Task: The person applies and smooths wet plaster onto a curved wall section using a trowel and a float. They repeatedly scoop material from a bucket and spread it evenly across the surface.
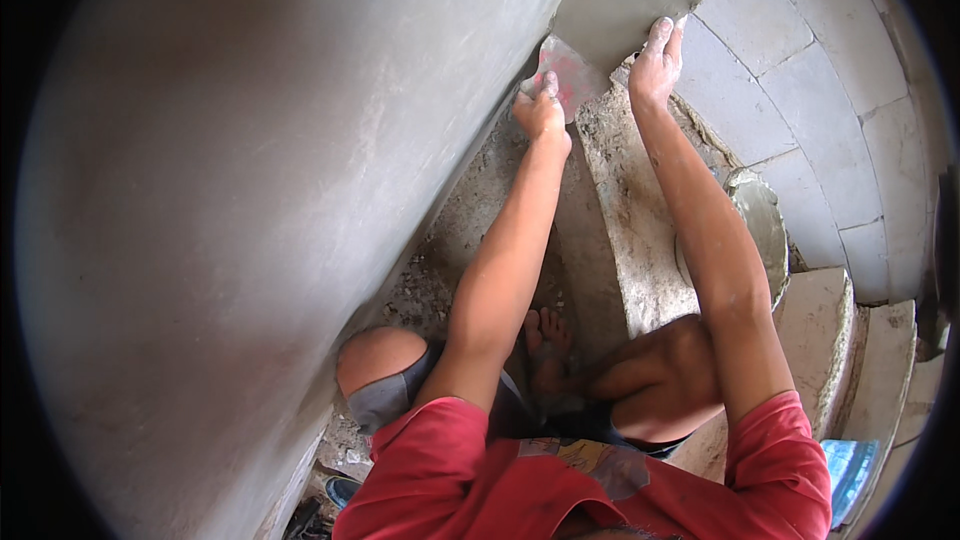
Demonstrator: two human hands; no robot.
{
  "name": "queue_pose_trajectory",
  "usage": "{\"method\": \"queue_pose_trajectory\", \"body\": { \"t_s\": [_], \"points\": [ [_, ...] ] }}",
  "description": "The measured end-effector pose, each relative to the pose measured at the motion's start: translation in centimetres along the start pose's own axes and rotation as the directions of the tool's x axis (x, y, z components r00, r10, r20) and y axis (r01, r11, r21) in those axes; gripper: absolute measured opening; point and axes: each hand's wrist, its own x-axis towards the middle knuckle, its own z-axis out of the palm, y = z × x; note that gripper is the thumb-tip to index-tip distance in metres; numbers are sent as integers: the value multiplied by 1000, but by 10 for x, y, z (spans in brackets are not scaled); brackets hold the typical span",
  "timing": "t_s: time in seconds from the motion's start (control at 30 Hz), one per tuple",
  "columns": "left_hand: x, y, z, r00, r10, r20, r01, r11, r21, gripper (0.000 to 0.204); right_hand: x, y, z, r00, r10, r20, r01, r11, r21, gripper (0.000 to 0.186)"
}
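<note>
Scraper gripped in left hand, at the lower edge of the grey panel; right hand at the panel's corner.
The left hand [543, 110] is closed on the near edge of the scraper [574, 78], a thin, flat plate with pinkish marks, its thumb lying on the upper face. The scraper extends beyond the fingers, ahead and to the right, between the wall [250, 180] and the right hand [656, 65], well short of the latter. The right hand has its fingers extended along the lower right of the panel [640, 0]; whether it grips anything cannot be told. Below the scraper runs a rough ledge [625, 210]. Tiles [820, 90] stand to the right; a bucket [763, 225] is partly hidden by the right forearm.
</note>
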Motion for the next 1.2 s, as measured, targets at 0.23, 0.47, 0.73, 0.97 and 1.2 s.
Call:
{"method": "queue_pose_trajectory", "body": {
  "t_s": [0.23,0.47,0.73,0.97,1.2],
  "points": [
    [29,-25,-38,989,-101,-108,101,995,-3,11,0,1,2,999,39,-13,-39,999,-8,72],
    [49,-42,-54,956,-255,-145,263,964,36,16,0,1,4,999,-17,-30,17,1000,-3,70],
    [15,-36,-50,883,-271,-384,260,962,-83,32,0,0,3,999,-30,-33,31,999,17,62],
    [-41,2,-6,996,67,-58,-64,997,44,19,-3,-3,-2,999,25,-42,-22,997,71,58],
    [-70,55,24,965,174,198,-166,984,-56,19,25,-3,-37,996,-66,-57,62,996,-70,58]
  ]
}}
